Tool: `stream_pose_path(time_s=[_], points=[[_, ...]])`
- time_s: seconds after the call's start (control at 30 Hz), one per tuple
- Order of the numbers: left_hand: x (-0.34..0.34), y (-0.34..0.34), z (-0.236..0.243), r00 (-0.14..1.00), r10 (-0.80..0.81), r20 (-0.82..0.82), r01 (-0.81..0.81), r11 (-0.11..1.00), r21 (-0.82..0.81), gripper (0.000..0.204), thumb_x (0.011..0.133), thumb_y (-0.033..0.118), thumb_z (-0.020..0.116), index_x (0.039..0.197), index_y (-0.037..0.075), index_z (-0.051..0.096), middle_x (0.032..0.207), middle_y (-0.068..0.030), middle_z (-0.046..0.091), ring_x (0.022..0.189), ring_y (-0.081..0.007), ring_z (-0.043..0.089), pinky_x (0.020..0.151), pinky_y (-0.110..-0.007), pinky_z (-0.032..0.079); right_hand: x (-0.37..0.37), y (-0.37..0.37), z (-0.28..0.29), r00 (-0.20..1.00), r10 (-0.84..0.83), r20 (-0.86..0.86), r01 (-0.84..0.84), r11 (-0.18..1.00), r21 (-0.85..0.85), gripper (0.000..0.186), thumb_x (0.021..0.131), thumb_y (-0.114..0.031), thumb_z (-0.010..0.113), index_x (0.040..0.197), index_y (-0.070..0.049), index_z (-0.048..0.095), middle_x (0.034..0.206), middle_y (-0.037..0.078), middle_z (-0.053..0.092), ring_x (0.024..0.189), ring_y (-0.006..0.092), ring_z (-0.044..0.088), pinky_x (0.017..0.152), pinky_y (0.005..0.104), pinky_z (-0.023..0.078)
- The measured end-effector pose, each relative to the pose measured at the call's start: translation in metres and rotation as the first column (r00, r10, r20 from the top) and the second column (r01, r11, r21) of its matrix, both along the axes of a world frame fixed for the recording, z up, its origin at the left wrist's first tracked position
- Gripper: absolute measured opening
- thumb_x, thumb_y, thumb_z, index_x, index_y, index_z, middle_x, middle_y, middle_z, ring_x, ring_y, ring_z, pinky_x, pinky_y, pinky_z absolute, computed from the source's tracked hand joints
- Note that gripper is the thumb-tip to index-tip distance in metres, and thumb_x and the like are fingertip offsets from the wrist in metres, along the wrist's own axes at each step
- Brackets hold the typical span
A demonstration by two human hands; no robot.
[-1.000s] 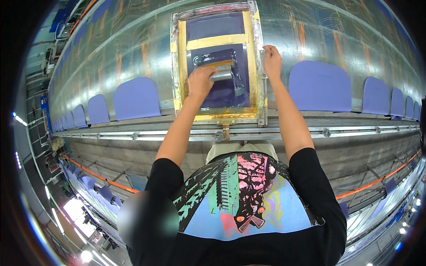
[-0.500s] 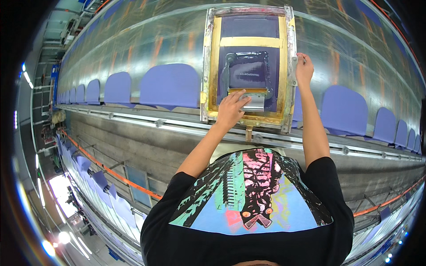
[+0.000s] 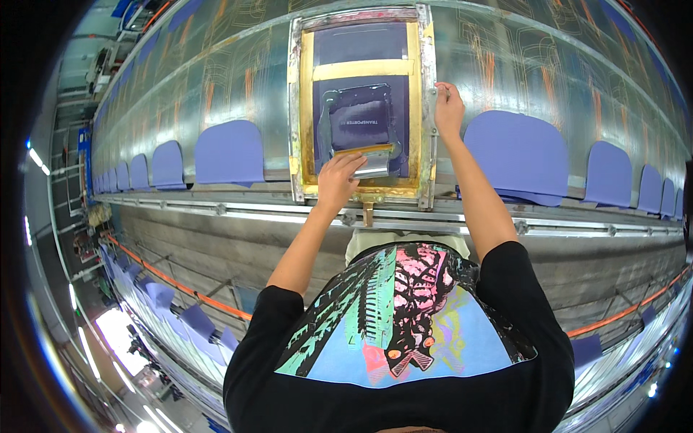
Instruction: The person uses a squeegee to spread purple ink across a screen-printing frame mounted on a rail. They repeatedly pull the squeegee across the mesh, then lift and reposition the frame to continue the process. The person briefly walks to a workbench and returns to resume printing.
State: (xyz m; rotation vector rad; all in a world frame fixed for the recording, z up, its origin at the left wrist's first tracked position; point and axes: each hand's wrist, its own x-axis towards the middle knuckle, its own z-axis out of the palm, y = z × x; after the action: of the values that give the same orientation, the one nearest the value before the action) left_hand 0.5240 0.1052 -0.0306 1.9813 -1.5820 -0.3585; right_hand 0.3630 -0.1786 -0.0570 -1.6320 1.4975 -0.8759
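My left hand (image 3: 336, 180) grips a squeegee (image 3: 374, 166) with a metal holder and an amber blade, near the close end of a screen-printing frame. The squeegee lies slightly tilted, its right end farther from me. Beyond it, glossy clear ink (image 3: 327, 126) forms a ridged border on the dark purple mesh (image 3: 361, 43), around a small pale lettered design. My right hand (image 3: 449, 112) has its fingers curled at the right side of the worn screen frame (image 3: 426, 162), pinching its edge. Yellow tape (image 3: 367, 68) crosses the mesh and lines its sides.
The frame stands on a long, shiny table (image 3: 281, 94). Rounded purple fabric pieces (image 3: 229, 151) lie in a row along its near edge on both sides. A metal rail (image 3: 505, 216) runs between me and the table. Another rack with purple pieces (image 3: 189, 325) stands behind me.
The view has shifted, so frame and fabric pieces appear farther left. On the mesh, the squeegee has turned slightly and sits a little farther right, with my left hand still on it.
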Motion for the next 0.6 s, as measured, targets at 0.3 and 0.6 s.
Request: stream_pose_path(time_s=[0.3, 0.6], points=[[-0.166, -0.106, 0.059, 0.992, -0.036, 0.125, 0.032, 0.999, 0.028, 0.056, 0.067, 0.001, 0.074, 0.12, 0.018, 0.074, 0.128, 0.0024, 0.07, 0.117, -0.0236, 0.063, 0.102, -0.043, 0.047, -0.153, -0.16, 0.051, 0.999, 0.0, -0.034, -0.001, 0.999, -0.036, 0.025, 0.104, -0.028, 0.056, 0.11, -0.01, 0.073, 0.071, 0.016, 0.065, 0.069, 0.0325, 0.065, 0.072, 0.045, 0.05], [-0.09, -0.253, 0.073, 0.996, 0.089, 0.031, -0.091, 0.992, 0.086, 0.038, 0.075, 0.002, 0.073, 0.109, 0.017, 0.079, 0.098, -0.0055, 0.075, 0.084, -0.0276, 0.068, 0.076, -0.039, 0.056, -0.16, -0.164, 0.065, 0.996, -0.006, -0.091, 0.007, 1.0, 0.012, 0.024, 0.103, -0.026, 0.056, 0.108, -0.01, 0.073, 0.07, 0.017, 0.066, 0.07, 0.036, 0.068, 0.074, 0.0486, 0.051]])
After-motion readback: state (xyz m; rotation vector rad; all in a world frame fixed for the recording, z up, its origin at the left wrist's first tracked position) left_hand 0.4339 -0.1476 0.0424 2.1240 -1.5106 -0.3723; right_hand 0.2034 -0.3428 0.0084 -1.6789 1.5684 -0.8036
